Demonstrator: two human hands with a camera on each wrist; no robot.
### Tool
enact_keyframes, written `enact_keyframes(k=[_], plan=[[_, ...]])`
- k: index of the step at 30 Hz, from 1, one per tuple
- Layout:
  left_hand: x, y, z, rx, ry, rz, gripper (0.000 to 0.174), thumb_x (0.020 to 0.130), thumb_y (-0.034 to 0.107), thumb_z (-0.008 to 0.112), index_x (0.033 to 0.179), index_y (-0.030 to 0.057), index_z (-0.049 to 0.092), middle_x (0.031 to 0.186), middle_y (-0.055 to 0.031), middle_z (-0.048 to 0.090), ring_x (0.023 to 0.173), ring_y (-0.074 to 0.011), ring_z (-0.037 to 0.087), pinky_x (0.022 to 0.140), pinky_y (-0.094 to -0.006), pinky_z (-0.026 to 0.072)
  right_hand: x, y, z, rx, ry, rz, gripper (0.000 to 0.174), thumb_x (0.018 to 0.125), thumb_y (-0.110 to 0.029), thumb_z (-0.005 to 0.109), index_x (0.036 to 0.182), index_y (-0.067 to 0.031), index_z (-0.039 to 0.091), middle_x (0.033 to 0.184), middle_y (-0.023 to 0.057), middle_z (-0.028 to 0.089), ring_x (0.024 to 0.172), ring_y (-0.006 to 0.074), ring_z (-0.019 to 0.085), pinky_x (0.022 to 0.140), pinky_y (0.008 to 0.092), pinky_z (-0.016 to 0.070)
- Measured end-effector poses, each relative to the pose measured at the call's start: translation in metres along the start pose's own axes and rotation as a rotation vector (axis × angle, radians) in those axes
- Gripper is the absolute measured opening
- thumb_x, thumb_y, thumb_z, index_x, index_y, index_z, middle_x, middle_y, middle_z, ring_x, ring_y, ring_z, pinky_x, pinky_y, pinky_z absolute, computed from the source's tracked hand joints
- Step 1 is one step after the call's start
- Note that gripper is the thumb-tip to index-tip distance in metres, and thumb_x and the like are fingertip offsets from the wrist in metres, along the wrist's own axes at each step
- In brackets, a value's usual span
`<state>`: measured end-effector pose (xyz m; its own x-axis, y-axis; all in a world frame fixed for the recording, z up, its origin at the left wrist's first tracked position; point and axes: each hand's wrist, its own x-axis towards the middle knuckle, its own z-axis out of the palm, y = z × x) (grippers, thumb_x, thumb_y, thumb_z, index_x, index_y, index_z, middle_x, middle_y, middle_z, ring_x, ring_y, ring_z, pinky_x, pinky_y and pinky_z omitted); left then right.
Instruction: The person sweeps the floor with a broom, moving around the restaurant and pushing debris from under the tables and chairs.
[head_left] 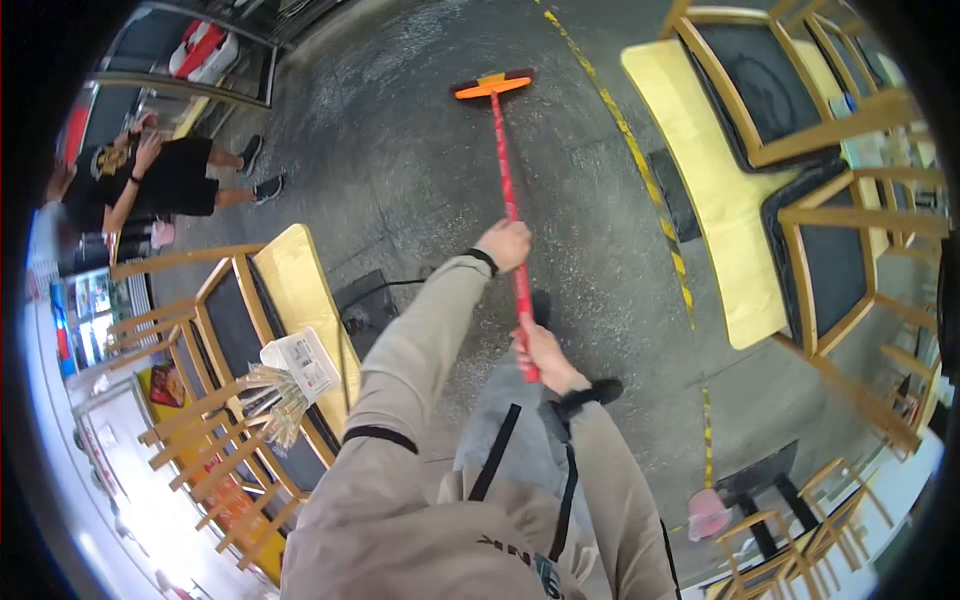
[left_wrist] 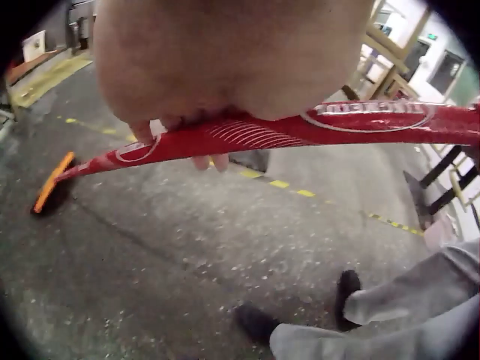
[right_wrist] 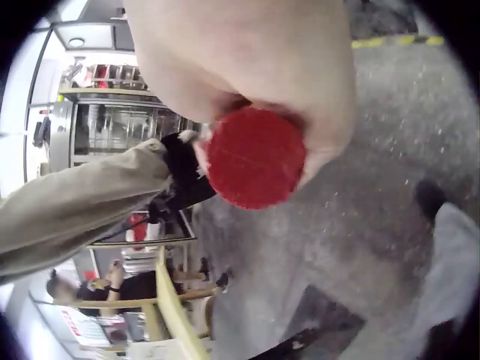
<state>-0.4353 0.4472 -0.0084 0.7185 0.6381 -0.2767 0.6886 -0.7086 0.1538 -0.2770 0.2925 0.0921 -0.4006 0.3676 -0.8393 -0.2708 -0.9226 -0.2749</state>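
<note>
Standing between a yellow worktop (head_left: 680, 120), bearing chairs (head_left: 760, 90), at two o'clock and another worktop (head_left: 300, 270) at nine, with a person (head_left: 165, 180) at ten; gripping the broom (head_left: 511, 200) in left hand (head_left: 505, 245) and right hand (head_left: 545, 352), pointing its orange head (head_left: 493, 89) away toward twelve.

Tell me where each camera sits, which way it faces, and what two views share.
Head: on the head, facing forward and down at the left hand and right hand gripping the long red pole; beige sleeves, grey trousers show.
Left wrist: worn there, looking along the pole to the bar-shaped orange broom head; left hand, dark shoes show.
Right wrist: worn there, facing the pole's round red end; right hand, beige sleeve show.
Shared: head and left wrist both show the broom head.
</note>
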Motion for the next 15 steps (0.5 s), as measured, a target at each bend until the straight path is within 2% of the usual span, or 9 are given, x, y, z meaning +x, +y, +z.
enact_keyframes(k=[2, 3, 6, 7, 10, 12, 13, 14, 15], plan=[[-0.016, -0.002, 0.013, -0.044, 0.044, -0.046, 0.026, 0.087, 0.018, 0.043, 0.104, 0.0069, 0.059, 0.116, -0.0097, 0.056, 0.12, -0.0249, 0.047, 0.101, -0.0477, 0.0351, -0.001, 0.021, 0.006, 0.096, -0.024, 0.052, 0.045, 0.091, -0.054, 0.049, 0.081, -0.0098, 0.048, 0.058, -0.0059, 0.038, 0.042, 0.0056, 0.031, 0.039, 0.0227, 0.0282], [-0.02, 0.008, 0.024, -0.196, 0.068, -0.14, 0.03, 0.092, 0.021, 0.039, 0.113, 0.0075, 0.055, 0.125, -0.0092, 0.052, 0.128, -0.0232, 0.04, 0.108, -0.0491, 0.0263, -0.006, 0.034, 0.001, 0.088, 0.015, 0.052, 0.046, 0.09, -0.055, 0.048, 0.079, -0.0104, 0.048, 0.057, -0.0064, 0.037, 0.042, 0.0057, 0.031, 0.039, 0.0226, 0.0271], [-0.018, 0.072, 0.054, -0.05, 0.059, -0.06, 0.032, 0.092, 0.022, 0.038, 0.116, 0.0067, 0.054, 0.127, -0.0099, 0.051, 0.13, -0.0243, 0.037, 0.109, -0.0501, 0.0227, -0.033, 0.068, -0.051, 0.069, 0.043, 0.043, 0.048, 0.088, -0.059, 0.049, 0.07, -0.0141, 0.046, 0.054, -0.0078, 0.035, 0.041, 0.0048, 0.03, 0.039, 0.0226, 0.0241], [-0.016, 0.104, 0.056, -0.054, 0.138, -0.039, 0.031, 0.092, 0.022, 0.039, 0.113, 0.0072, 0.056, 0.126, -0.0103, 0.052, 0.13, -0.0251, 0.037, 0.11, -0.0514, 0.0208, -0.049, 0.084, -0.078, 0.003, 0.113, 0.005, 0.048, 0.088, -0.059, 0.05, 0.07, -0.014, 0.046, 0.054, -0.0076, 0.036, 0.041, 0.0046, 0.03, 0.039, 0.0226, 0.0241], [-0.001, 0.231, 0.076, -0.108, 0.293, 0.016, 0.031, 0.09, 0.023, 0.042, 0.111, 0.0077, 0.059, 0.124, -0.0113, 0.053, 0.129, -0.0289, 0.036, 0.109, -0.0534, 0.0196, -0.121, 0.129, -0.18, -0.113, 0.185, 0.063, 0.047, 0.088, -0.057, 0.051, 0.071, -0.0127, 0.049, 0.055, -0.0069, 0.038, 0.042, 0.0052, 0.033, 0.039, 0.0237, 0.0238], [0.005, 0.326, 0.074, -0.038, 0.188, 0.134, 0.027, 0.086, 0.023, 0.046, 0.104, 0.0106, 0.062, 0.12, -0.0106, 0.055, 0.127, -0.0316, 0.038, 0.107, -0.0562, 0.0212, -0.189, 0.162, -0.245, -0.144, 0.19, 0.092, 0.046, 0.089, -0.056, 0.051, 0.073, -0.0125, 0.051, 0.056, -0.0072, 0.04, 0.043, 0.0044, 0.034, 0.04, 0.0227, 0.0249], [0.002, 0.378, 0.07, -0.094, 0.119, 0.187, 0.025, 0.082, 0.025, 0.05, 0.1, 0.0112, 0.062, 0.117, -0.0094, 0.055, 0.124, -0.0306, 0.041, 0.106, -0.0554, 0.0237, -0.223, 0.192, -0.272, -0.253, 0.283, -0.003, 0.047, 0.09, -0.054, 0.05, 0.072, -0.0111, 0.051, 0.055, -0.006, 0.041, 0.044, 0.0051, 0.036, 0.04, 0.0231, 0.0265], [-0.004, 0.431, 0.069, -0.149, 0.054, 0.236, 0.025, 0.079, 0.027, 0.053, 0.096, 0.0118, 0.062, 0.114, -0.0082, 0.055, 0.122, -0.0296, 0.043, 0.104, -0.0545, 0.0262, -0.257, 0.228, -0.308, -0.403, 0.341, 0.031, 0.048, 0.092, -0.052, 0.047, 0.07, -0.0094, 0.051, 0.055, -0.0043, 0.043, 0.045, 0.0062, 0.039, 0.041, 0.024, 0.0283], [-0.013, 0.484, 0.081, -0.268, 0.112, 0.287, 0.021, 0.08, 0.029, 0.052, 0.091, 0.0123, 0.06, 0.106, -0.0074, 0.055, 0.113, -0.0284, 0.046, 0.1, -0.0517, 0.0297, -0.301, 0.254, -0.327, -0.406, 0.392, 0.033, 0.049, 0.093, -0.05, 0.046, 0.07, -0.0074, 0.053, 0.056, -0.0026, 0.045, 0.048, 0.0081, 0.041, 0.043, 0.0256, 0.0305]])
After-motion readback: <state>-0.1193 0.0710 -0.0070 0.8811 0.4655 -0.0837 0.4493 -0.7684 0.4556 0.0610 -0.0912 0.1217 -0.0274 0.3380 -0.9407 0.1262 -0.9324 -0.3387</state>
